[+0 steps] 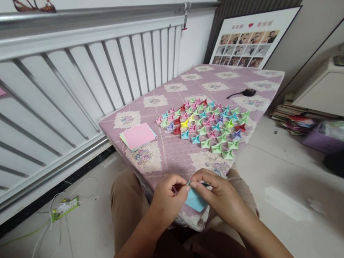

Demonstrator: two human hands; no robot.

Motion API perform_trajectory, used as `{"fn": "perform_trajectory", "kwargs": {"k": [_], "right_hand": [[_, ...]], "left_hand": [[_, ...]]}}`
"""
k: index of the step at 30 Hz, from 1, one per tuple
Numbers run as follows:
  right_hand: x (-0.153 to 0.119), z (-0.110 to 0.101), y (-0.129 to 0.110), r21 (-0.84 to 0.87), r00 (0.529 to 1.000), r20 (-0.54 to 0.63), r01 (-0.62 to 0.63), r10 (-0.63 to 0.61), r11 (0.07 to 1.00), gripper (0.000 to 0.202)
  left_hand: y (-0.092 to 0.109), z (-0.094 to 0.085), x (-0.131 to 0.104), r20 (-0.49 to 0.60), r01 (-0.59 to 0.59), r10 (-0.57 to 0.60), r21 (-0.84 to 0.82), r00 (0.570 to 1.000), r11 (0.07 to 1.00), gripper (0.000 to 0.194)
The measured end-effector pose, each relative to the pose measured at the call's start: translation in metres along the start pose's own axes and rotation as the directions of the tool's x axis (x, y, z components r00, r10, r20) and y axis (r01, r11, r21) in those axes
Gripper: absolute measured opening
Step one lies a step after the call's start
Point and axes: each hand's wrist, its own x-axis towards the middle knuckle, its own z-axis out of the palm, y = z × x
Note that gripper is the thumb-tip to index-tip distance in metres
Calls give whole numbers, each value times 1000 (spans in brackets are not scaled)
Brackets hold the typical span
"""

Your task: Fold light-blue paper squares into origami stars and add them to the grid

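Note:
A light blue sheet of paper (195, 200) hangs between my hands at the near corner of the table, its top edge pinched. My left hand (170, 195) grips that edge between thumb and fingers. Close beside it, my right hand (214, 191) pinches the same edge; a small dark thing shows by its fingers, too unclear to name. Beyond my hands stand rows of small folded paper pieces (215, 148) in green, pink, blue, red and yellow. To their left lies a stack of square paper (140, 136) with a pink sheet on top.
A purple patterned cloth covers the table (171, 146). Farther back on it lies a black object with a thin tail (249, 92). A radiator (89, 80) runs along the left, and a photo board (243, 43) leans behind. A power strip (65, 208) is on the floor.

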Motion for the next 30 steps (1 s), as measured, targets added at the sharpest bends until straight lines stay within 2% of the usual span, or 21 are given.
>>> {"fn": "perform_trajectory", "kwargs": {"k": [4, 8, 12, 16, 22, 30], "right_hand": [[-2, -1, 4, 74, 996, -37, -83, 86, 994, 18], [-3, 0, 8, 126, 990, -9, -139, 142, 982, 18], [-2, 1, 8, 122, 992, -8, -127, 128, 984, 18], [-3, 0, 8, 132, 990, -49, -121, 129, 984, 21], [-3, -1, 12, 195, 976, -118, -157, 182, 968, 25], [-3, 6, 17, 335, 939, -170, -229, 298, 914, 27]], "left_hand": [[2, -1, -2, 37, 88, -85, -73, 996, 993, 4], [0, 0, -2, 18, 60, -59, -15, 998, 998, 6], [-1, 2, -1, 9, 14, -14, 38, 1000, 999, 5], [2, 2, -1, 20, 67, -67, -11, 998, 998, 6], [3, 0, -2, 56, 163, -159, -59, 986, 985, 10], [6, -2, -3, 63, 134, -130, -62, 989, 989, 12]]}}
